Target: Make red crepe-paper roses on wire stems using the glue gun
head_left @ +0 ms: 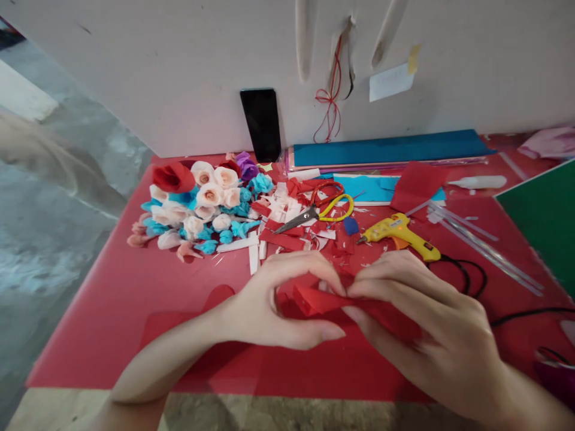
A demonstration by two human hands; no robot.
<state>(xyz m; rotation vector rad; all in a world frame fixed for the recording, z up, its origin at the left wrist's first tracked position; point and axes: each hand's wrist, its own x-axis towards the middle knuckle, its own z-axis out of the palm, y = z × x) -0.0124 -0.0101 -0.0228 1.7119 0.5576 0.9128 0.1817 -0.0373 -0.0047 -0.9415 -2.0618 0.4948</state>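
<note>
A folded piece of red crepe paper is held over the front of the table. My right hand pinches its right end between thumb and fingertips. Curled around the paper's left side, my left hand has its fingertips on the upper edge, close to the right fingertips. The left thumb sticks out below, apart from the index finger. Part of the paper is hidden behind the right fingers. Beyond the hands lie scissors with one red and one yellow handle, and a yellow hot glue gun.
Paper flowers in several colours are heaped at the back left. Paper scraps lie around the scissors. A black phone leans on the wall. Behind are blue paper, a white bottle and clear glue sticks. A green board stands right.
</note>
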